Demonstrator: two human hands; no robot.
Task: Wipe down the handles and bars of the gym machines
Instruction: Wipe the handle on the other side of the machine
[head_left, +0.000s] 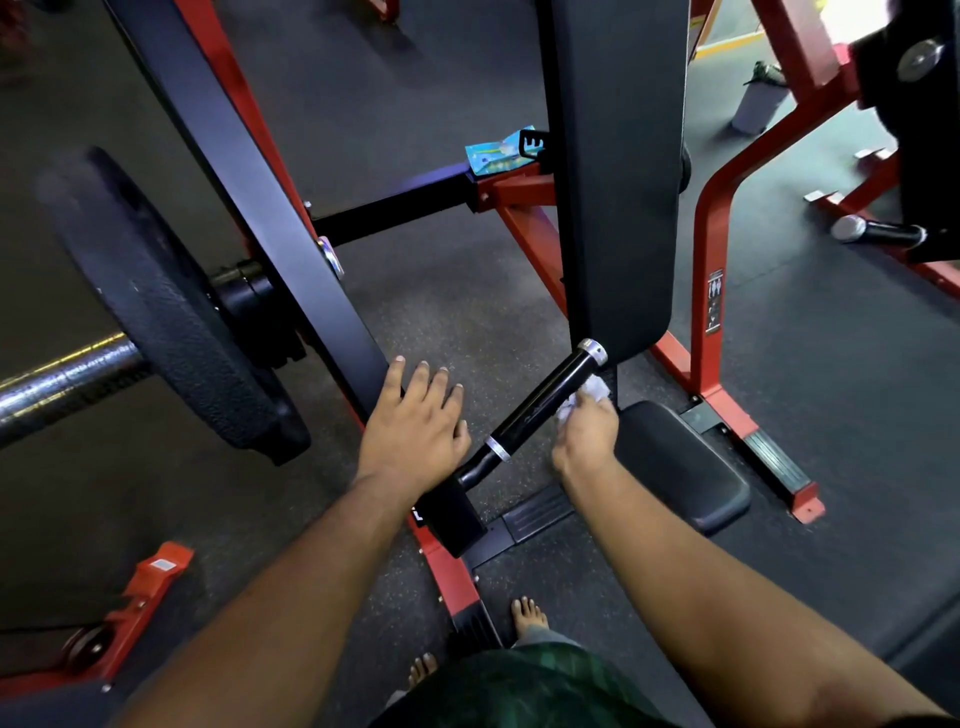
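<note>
A black handle (540, 402) with silver end rings juts up and right from the machine's black lever arm (270, 208). My right hand (584, 434) grips a crumpled white cloth (589, 396) and presses it against the underside of the handle near its upper end. My left hand (415, 423) lies flat with fingers spread on the lower part of the lever arm, just left of the handle's base. The red frame (711, 270) carries a tall black back pad (618, 171).
A black weight plate (166, 312) on a steel sleeve (62, 382) sits to the left. A black seat pad (680, 462) lies right of my right hand. A blue packet (498, 150) rests on the crossbar. Another red machine (883, 130) stands far right. My bare feet (530, 616) are on rubber flooring.
</note>
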